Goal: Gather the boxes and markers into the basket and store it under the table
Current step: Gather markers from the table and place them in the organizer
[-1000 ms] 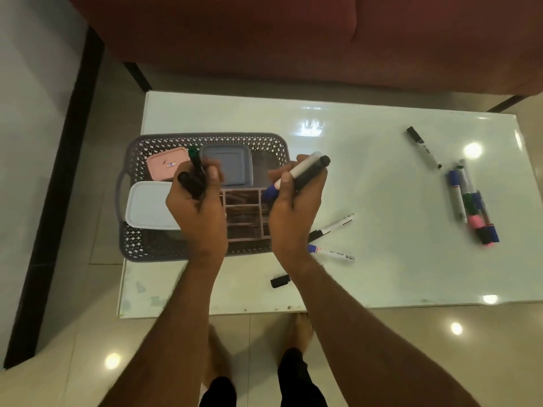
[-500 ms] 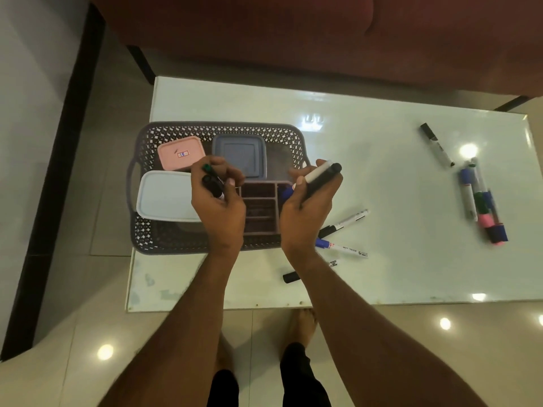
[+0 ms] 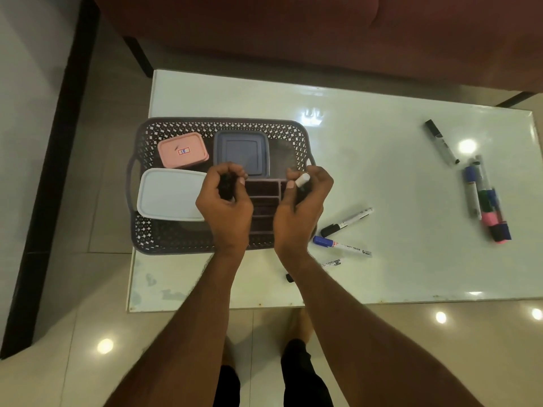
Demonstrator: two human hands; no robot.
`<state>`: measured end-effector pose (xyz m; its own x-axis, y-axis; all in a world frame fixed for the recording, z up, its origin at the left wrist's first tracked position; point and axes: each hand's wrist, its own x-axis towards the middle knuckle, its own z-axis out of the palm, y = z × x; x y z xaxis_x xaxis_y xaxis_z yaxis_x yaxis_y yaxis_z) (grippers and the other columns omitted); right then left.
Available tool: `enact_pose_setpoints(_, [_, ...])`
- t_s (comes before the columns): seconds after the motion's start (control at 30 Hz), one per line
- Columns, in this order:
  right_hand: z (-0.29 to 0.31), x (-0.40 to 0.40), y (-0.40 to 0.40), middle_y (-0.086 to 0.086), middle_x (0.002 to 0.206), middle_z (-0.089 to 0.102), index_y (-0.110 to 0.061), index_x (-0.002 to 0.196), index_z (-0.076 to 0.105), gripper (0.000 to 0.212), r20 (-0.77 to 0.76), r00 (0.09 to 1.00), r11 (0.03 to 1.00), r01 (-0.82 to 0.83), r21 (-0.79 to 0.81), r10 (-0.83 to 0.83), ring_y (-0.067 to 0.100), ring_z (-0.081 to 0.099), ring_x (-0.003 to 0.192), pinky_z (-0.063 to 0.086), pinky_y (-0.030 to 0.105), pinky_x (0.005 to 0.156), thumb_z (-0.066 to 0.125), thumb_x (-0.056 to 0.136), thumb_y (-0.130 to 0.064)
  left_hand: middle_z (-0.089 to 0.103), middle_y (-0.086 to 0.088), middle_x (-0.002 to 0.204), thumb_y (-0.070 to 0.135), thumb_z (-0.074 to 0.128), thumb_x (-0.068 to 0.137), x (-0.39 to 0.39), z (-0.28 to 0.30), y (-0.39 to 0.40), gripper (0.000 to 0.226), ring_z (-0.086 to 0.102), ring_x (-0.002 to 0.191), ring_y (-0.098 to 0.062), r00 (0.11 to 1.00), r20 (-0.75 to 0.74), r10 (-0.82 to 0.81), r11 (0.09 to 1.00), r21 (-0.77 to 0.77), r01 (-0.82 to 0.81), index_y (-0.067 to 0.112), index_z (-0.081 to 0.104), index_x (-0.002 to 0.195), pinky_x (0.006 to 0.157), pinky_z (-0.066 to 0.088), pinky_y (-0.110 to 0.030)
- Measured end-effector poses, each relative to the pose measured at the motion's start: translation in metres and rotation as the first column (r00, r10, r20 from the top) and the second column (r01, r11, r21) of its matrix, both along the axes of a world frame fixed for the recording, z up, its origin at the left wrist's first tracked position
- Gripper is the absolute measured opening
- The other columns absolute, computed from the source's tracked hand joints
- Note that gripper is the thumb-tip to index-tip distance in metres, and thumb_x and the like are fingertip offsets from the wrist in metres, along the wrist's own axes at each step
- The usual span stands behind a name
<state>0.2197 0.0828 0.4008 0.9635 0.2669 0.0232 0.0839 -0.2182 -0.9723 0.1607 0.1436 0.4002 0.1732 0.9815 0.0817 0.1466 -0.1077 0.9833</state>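
Observation:
A grey perforated basket [image 3: 152, 233] sits on the left part of the white table [image 3: 382, 177]. Inside lie a pink box [image 3: 182, 149], a grey-blue box [image 3: 241, 151], a white box [image 3: 170, 195] and a dark divided tray [image 3: 263, 198]. My left hand [image 3: 224, 207] is closed around dark markers over the tray. My right hand [image 3: 302, 207] grips markers too, a white end [image 3: 302, 180] poking out. Loose markers lie just right of the basket: a black-capped one [image 3: 346, 222], a blue-capped one [image 3: 342, 245] and one partly under my forearm [image 3: 330, 264].
A cluster of several markers [image 3: 486, 201] and a single black-capped marker [image 3: 442, 145] lie at the table's right end. A dark red sofa [image 3: 323, 33] runs behind the table. The tiled floor and my feet show below the near edge.
Both hands have dropped lower into the basket over the divided tray, and the markers they hold have tipped down, now mostly hidden in the fists.

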Motion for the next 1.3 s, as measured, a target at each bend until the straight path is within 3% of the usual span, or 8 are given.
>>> enact_pose_setpoints(0.1, [-0.005, 0.001, 0.0, 0.002, 0.112, 0.068, -0.024, 0.12, 0.048, 0.029, 0.019, 1.0, 1.0, -0.011, -0.02, 0.011, 0.018, 0.068, 0.107, 0.058, 0.043, 0.095, 0.053, 0.102, -0.003, 0.072, -0.011, 0.095, -0.013, 0.065, 0.087, 0.0, -0.002, 0.001, 0.018, 0.071, 0.092, -0.02, 1.0, -0.012, -0.004, 1.0, 0.001, 0.004, -0.003, 0.067, 0.102, 0.09, 0.059, -0.028])
enact_pose_setpoints(0.4, [-0.012, 0.002, 0.004, -0.002, 0.114, 0.064, -0.028, 0.124, 0.05, 0.023, 0.065, 0.998, 0.989, -0.012, -0.146, 0.021, 0.019, 0.068, 0.106, 0.061, 0.044, 0.087, 0.048, 0.106, -0.014, 0.074, -0.01, 0.103, 0.0, 0.066, 0.093, -0.001, -0.007, 0.0, 0.017, 0.071, 0.1, -0.02, 1.0, -0.018, -0.01, 1.0, 0.009, 0.01, 0.0, 0.07, 0.109, 0.092, 0.058, -0.027])
enact_pose_setpoints(0.57, [-0.01, 0.005, 0.003, 0.002, 0.114, 0.065, -0.015, 0.128, 0.053, 0.023, 0.034, 0.998, 0.99, -0.047, -0.13, 0.052, 0.017, 0.066, 0.106, 0.056, 0.025, 0.092, 0.054, 0.105, -0.012, 0.073, -0.009, 0.105, -0.002, 0.065, 0.093, 0.001, -0.003, 0.0, 0.019, 0.07, 0.102, -0.017, 1.0, -0.011, 0.009, 1.0, -0.008, -0.009, -0.001, 0.069, 0.111, 0.093, 0.056, -0.024])
enact_pose_setpoints(0.63, [-0.009, 0.008, 0.001, 0.004, 0.116, 0.065, -0.013, 0.13, 0.052, 0.026, 0.008, 0.997, 0.99, -0.071, -0.124, 0.072, 0.018, 0.066, 0.106, 0.054, 0.017, 0.089, 0.055, 0.104, -0.014, 0.073, -0.012, 0.107, -0.002, 0.065, 0.092, 0.002, -0.002, -0.001, 0.021, 0.07, 0.103, -0.019, 1.0, -0.002, 0.018, 1.0, -0.007, -0.018, -0.003, 0.068, 0.113, 0.095, 0.058, -0.029])
enact_pose_setpoints(0.87, [0.003, 0.017, -0.016, -0.002, 0.122, 0.064, -0.014, 0.135, 0.052, 0.033, -0.045, 0.988, 0.988, -0.148, -0.038, 0.146, 0.011, 0.064, 0.113, 0.054, 0.032, 0.1, 0.059, 0.102, -0.016, 0.071, -0.017, 0.113, -0.004, 0.066, 0.091, 0.004, -0.006, -0.007, 0.028, 0.068, 0.111, -0.027, 0.997, 0.001, 0.073, 0.997, 0.031, -0.073, -0.006, 0.064, 0.118, 0.102, 0.055, -0.047])
enact_pose_setpoints(1.03, [0.009, 0.048, -0.048, 0.005, 0.122, 0.066, -0.006, 0.13, 0.057, 0.026, 0.076, 0.983, 0.985, -0.168, -0.022, 0.17, 0.015, 0.064, 0.117, 0.052, 0.029, 0.102, 0.052, 0.105, -0.011, 0.066, -0.022, 0.124, -0.001, 0.068, 0.089, 0.008, -0.006, -0.018, 0.039, 0.063, 0.122, -0.032, 0.987, -0.019, 0.161, 0.976, 0.148, -0.157, -0.009, 0.059, 0.126, 0.106, 0.053, -0.033])
enact_pose_setpoints(1.13, [0.004, 0.078, -0.073, 0.006, 0.117, 0.067, -0.002, 0.123, 0.063, 0.023, 0.206, 0.963, 0.982, -0.155, -0.108, 0.174, 0.014, 0.063, 0.112, 0.048, 0.021, 0.1, 0.05, 0.105, -0.004, 0.066, -0.021, 0.123, 0.003, 0.07, 0.088, 0.014, 0.0, -0.028, 0.04, 0.061, 0.122, -0.029, 0.965, -0.03, 0.261, 0.929, 0.278, -0.243, -0.009, 0.059, 0.125, 0.11, 0.05, -0.044])
enact_pose_setpoints(1.3, [-0.018, 0.126, -0.123, 0.008, 0.114, 0.064, -0.005, 0.115, 0.069, 0.029, 0.347, 0.857, 0.888, -0.235, -0.395, 0.381, 0.019, 0.06, 0.108, 0.047, 0.02, 0.097, 0.049, 0.099, 0.007, 0.063, -0.025, 0.106, 0.001, 0.069, 0.087, 0.035, 0.02, -0.07, 0.029, 0.062, 0.1, -0.035, 0.983, -0.057, 0.174, 0.856, 0.502, -0.122, -0.012, 0.061, 0.112, 0.089, 0.053, -0.035])
